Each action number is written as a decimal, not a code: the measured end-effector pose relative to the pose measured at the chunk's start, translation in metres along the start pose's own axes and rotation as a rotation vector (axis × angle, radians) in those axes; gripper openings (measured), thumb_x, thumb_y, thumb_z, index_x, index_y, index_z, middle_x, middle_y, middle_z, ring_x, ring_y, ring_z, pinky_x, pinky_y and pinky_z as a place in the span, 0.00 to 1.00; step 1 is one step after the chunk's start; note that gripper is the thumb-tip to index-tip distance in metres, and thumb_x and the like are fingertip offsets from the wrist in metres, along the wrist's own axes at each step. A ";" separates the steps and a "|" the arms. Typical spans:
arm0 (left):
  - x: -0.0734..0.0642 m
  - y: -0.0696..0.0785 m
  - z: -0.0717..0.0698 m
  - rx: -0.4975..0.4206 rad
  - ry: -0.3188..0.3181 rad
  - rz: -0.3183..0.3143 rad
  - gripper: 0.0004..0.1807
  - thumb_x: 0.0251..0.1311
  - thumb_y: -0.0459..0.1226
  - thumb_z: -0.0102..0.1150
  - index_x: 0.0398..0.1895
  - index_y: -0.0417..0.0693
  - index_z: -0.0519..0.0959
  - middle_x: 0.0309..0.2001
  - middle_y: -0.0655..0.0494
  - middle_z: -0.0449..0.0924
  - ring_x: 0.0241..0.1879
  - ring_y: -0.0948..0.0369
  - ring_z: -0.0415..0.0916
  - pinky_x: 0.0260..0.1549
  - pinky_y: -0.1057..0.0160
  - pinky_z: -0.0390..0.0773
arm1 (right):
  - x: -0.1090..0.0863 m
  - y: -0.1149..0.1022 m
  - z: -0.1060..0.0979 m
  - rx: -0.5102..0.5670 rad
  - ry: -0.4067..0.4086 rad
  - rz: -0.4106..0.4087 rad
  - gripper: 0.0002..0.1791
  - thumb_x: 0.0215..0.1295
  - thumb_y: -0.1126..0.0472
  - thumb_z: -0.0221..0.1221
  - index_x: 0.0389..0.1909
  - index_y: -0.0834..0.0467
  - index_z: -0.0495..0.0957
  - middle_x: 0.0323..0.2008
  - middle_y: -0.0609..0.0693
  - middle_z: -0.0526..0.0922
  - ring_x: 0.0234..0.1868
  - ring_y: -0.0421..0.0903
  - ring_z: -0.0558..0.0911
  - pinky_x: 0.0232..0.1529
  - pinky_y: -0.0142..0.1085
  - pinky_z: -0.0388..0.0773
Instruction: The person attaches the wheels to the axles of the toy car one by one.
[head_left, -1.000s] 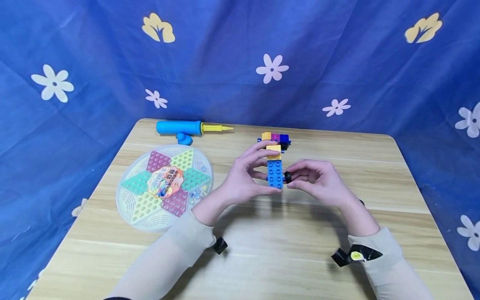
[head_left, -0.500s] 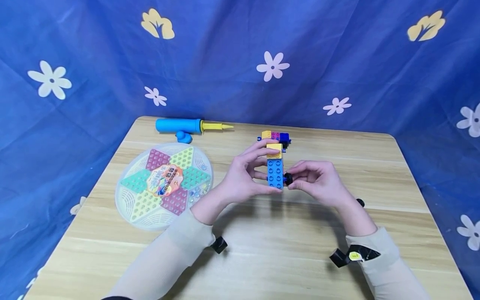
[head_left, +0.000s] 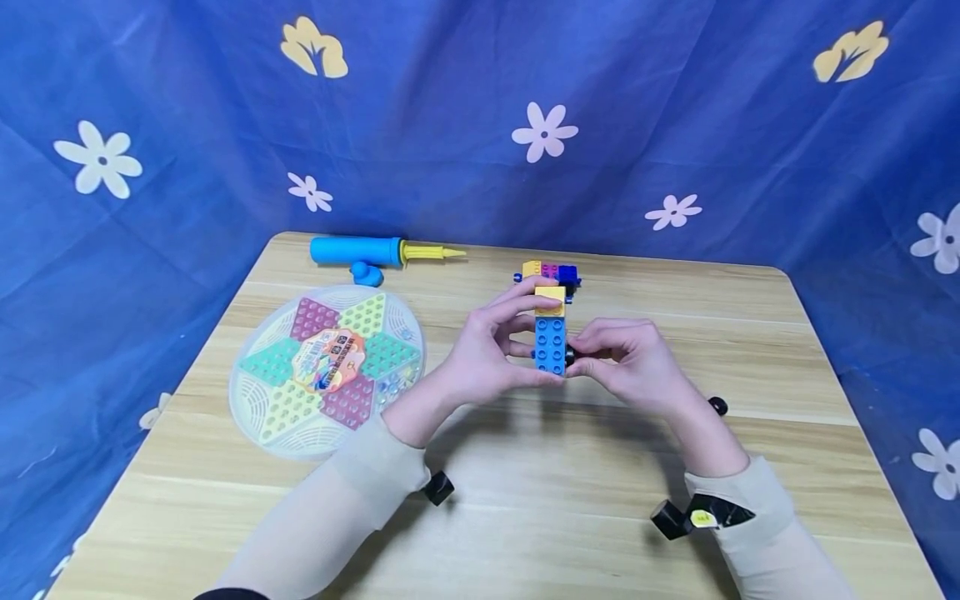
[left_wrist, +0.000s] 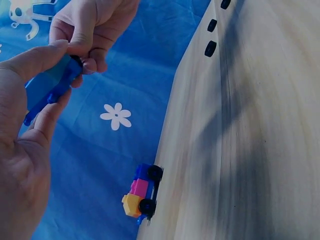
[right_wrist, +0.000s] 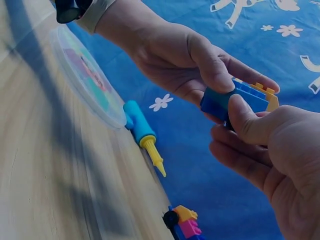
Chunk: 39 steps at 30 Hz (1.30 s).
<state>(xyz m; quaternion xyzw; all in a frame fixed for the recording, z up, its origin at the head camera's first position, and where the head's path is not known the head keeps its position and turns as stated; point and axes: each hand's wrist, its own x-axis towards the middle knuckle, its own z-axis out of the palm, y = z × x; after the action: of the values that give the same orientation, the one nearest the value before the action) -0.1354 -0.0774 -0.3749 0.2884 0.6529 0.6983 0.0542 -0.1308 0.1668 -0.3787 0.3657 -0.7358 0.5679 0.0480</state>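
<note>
My left hand (head_left: pixel 480 354) grips a toy block car (head_left: pixel 550 343), its thumb at the near end and its fingers along the far side. The car has a blue studded block and a yellow block (head_left: pixel 551 301) at its far end. My right hand (head_left: pixel 637 358) pinches a small black wheel (head_left: pixel 570 356) against the car's right side. Fingers hide most of this wheel. In the right wrist view, the thumb of the right hand (right_wrist: pixel 292 145) lies against the blue block (right_wrist: pixel 240 97). Both hands hold the car above the table.
A second block car (head_left: pixel 550 273), yellow, pink and dark blue, stands at the table's (head_left: pixel 525 517) back. Several loose wheels (left_wrist: pixel 210 48) lie to the right. At left are a Chinese checkers board (head_left: pixel 255 408), a blue duck (head_left: pixel 367 274) and a blue-yellow hand pump (head_left: pixel 356 251).
My right hand has shifted slightly left, bringing the black wheel closer to the blue block's side. The left hand keeps its grip on the car almost unmoved.
</note>
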 end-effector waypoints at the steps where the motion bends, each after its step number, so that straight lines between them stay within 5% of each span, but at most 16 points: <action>1: 0.000 0.000 0.000 -0.001 0.002 -0.002 0.45 0.41 0.18 0.83 0.68 0.41 0.78 0.79 0.61 0.61 0.57 0.49 0.83 0.44 0.50 0.88 | 0.000 0.000 0.001 0.003 0.003 0.004 0.18 0.48 0.84 0.75 0.41 0.69 0.90 0.38 0.53 0.90 0.38 0.47 0.89 0.37 0.36 0.88; 14: -0.006 -0.003 0.000 -0.107 -0.007 0.121 0.50 0.39 0.09 0.76 0.71 0.34 0.71 0.81 0.49 0.56 0.62 0.41 0.78 0.46 0.46 0.87 | -0.010 0.000 0.005 0.236 0.062 0.104 0.23 0.54 0.84 0.72 0.52 0.75 0.83 0.43 0.64 0.87 0.39 0.51 0.89 0.41 0.42 0.89; 22: -0.005 -0.001 0.003 -0.128 -0.032 0.213 0.49 0.37 0.08 0.74 0.69 0.30 0.69 0.79 0.46 0.56 0.63 0.40 0.78 0.49 0.44 0.86 | -0.015 0.006 0.005 0.332 0.006 0.157 0.22 0.61 0.82 0.67 0.57 0.80 0.76 0.47 0.58 0.87 0.43 0.48 0.89 0.45 0.40 0.88; 28: -0.004 -0.003 0.006 -0.088 -0.021 0.257 0.46 0.36 0.09 0.75 0.65 0.31 0.71 0.78 0.45 0.58 0.64 0.42 0.77 0.58 0.45 0.82 | -0.015 0.010 0.010 0.365 -0.016 0.180 0.21 0.65 0.80 0.64 0.57 0.83 0.74 0.48 0.53 0.88 0.47 0.46 0.89 0.47 0.39 0.87; 39: -0.002 -0.007 0.007 0.004 -0.024 0.293 0.43 0.41 0.12 0.76 0.65 0.34 0.73 0.78 0.44 0.58 0.66 0.45 0.76 0.60 0.46 0.81 | -0.009 0.006 0.021 0.330 -0.009 0.213 0.19 0.68 0.72 0.68 0.56 0.77 0.79 0.46 0.63 0.88 0.44 0.50 0.91 0.44 0.43 0.88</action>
<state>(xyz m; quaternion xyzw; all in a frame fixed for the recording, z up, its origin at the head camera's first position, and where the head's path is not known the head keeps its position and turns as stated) -0.1323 -0.0711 -0.3819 0.3890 0.6046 0.6939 -0.0411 -0.1201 0.1533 -0.3951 0.2912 -0.6677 0.6809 -0.0764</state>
